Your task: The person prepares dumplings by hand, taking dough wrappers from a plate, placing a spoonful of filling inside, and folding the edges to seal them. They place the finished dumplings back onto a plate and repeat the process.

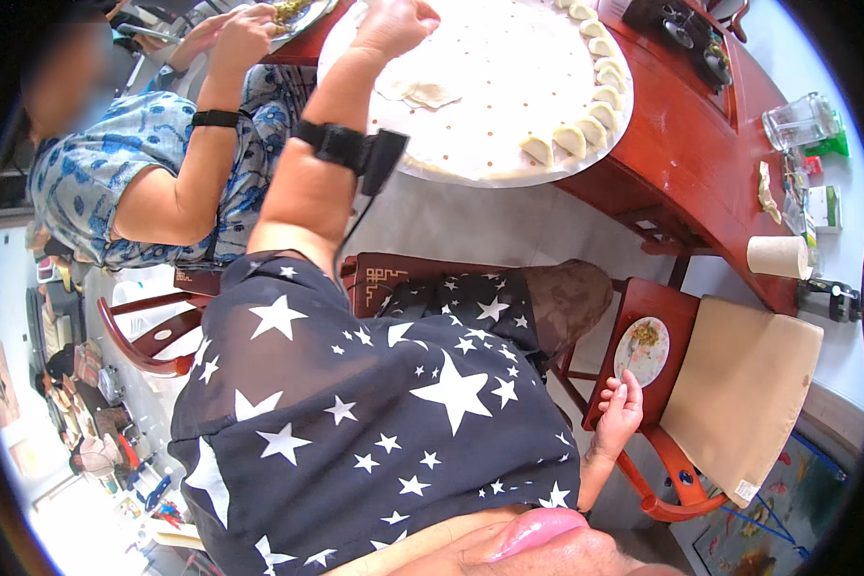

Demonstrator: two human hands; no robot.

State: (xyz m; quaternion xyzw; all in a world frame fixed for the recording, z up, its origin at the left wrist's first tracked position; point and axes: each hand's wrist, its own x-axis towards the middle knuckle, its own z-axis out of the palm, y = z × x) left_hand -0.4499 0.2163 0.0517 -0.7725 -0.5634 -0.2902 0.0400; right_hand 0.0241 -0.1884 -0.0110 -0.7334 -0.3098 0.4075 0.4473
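My left hand reaches over a large round white board with small brown dots. Its fingers are curled near the top edge, and the view does not show whether they hold anything. Thin pale dough wrappers lie in an overlapping pile below that hand. Folded dumplings line the board's right rim. Low on the right, my right hand has loosely bent fingers with nothing visible in them. Its fingertips overlap the lower rim of a plate on a wooden chair. Chopped filling sits on this plate.
Another person sits on the left, hands near a plate of filling. The red wooden table carries a glass jar and a paper roll. A beige cushion leans on the chair at right.
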